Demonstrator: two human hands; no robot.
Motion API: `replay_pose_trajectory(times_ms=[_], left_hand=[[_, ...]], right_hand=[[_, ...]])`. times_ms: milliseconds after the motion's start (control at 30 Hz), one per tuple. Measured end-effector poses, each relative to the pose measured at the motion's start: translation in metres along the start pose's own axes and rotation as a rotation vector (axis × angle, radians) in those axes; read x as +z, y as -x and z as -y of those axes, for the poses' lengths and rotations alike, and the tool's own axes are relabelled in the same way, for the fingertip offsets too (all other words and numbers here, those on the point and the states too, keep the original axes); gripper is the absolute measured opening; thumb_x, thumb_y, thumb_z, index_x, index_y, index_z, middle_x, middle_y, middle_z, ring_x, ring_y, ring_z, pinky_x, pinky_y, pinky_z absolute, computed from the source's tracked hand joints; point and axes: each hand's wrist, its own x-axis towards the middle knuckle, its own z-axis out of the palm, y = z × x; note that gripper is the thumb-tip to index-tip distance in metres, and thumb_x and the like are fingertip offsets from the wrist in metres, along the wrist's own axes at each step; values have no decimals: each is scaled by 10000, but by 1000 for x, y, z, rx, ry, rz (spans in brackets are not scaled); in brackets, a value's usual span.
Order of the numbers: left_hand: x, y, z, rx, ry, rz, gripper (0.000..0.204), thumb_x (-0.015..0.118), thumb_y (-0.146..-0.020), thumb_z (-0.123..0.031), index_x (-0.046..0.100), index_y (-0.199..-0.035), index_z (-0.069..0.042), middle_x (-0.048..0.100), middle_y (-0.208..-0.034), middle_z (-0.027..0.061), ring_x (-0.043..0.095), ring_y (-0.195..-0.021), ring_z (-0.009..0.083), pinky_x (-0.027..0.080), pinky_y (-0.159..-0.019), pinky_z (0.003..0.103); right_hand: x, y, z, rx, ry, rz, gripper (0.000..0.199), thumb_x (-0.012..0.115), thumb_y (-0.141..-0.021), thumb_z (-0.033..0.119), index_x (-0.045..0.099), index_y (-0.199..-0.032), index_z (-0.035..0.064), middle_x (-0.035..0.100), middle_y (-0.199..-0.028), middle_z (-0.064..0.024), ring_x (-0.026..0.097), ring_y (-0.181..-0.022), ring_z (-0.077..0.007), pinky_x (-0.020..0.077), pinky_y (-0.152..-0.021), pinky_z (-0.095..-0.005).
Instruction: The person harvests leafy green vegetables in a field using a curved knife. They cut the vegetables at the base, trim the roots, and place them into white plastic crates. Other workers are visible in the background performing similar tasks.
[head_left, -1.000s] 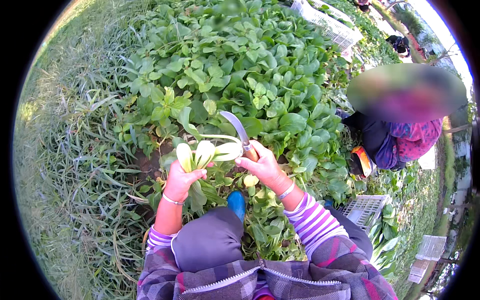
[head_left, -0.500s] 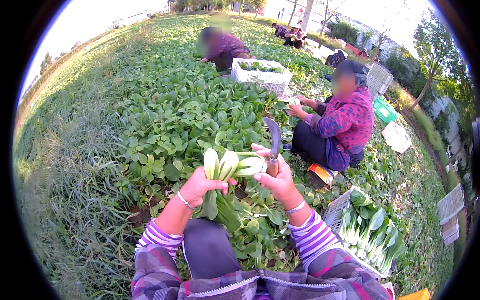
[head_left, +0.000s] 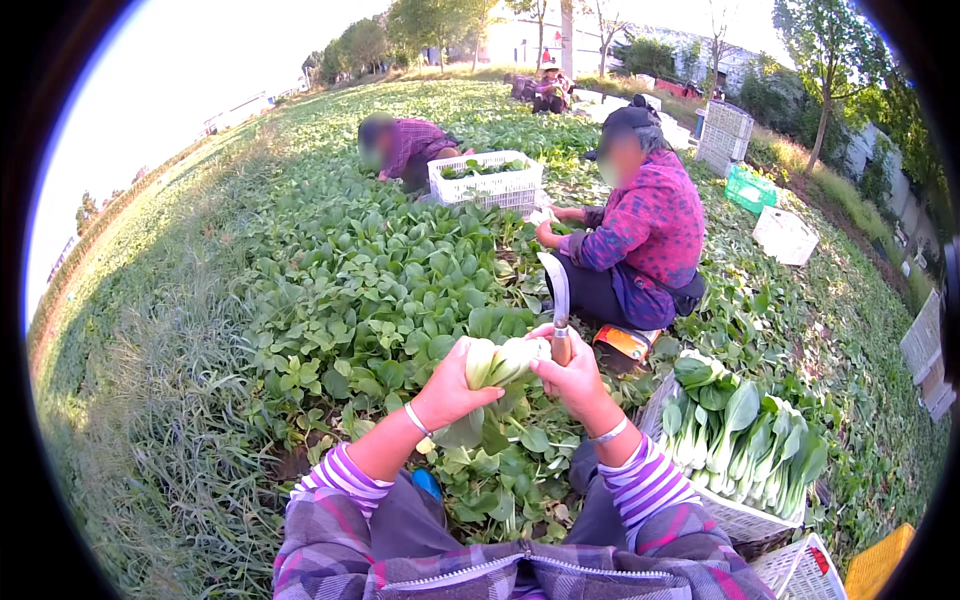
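Pale green stalks (head_left: 506, 362) are sitting in the left grip (head_left: 452, 388), ends by the right grip (head_left: 578, 378), which is clutching a knife (head_left: 562, 302) that could be cutting the left grip if it is slipping.

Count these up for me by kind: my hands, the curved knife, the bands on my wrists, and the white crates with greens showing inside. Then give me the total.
Hands (left hand, right hand): 2
Curved knife: 1
Wrist bands: 2
White crates with greens showing, far crate and near crate: 2
Total: 7
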Motion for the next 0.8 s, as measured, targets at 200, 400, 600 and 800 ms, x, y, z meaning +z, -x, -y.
replay_pose_trajectory(times_ms=[200,400,600,800], left_hand=[[30,-7,3,-248,377,163,444,721,-733,-67,535,-1135,-29,569,-1035,2,525,-954,103,424,-859,269],[43,2,34,-311,502,170,530,722,-717,-9,487,-1189,-60,561,-1047,-3,534,-984,115,445,-864,289],[37,7,38,-413,653,3,567,745,-653,1,532,-1175,-53,587,-1062,14,567,-949,141,464,-835,299],[38,4,42,-446,738,99,495,700,-667,-4,520,-1127,19,621,-947,85,605,-882,191,481,-814,302]], right_hand=[[-15,7,-5,17,-178,-54,343,672,-761,117,491,-1044,47,598,-898,-25,482,-577,-32,381,-462,-174],[2,3,-32,100,-305,-78,289,639,-826,166,491,-1052,63,571,-895,3,508,-677,-45,405,-534,-188],[-15,-6,-56,266,-449,-123,221,503,-918,251,493,-1066,87,559,-855,-24,536,-667,-76,445,-531,-216],[-13,-17,-112,395,-130,118,299,437,-938,315,517,-1162,134,594,-946,-17,547,-776,-64,455,-684,-214]])
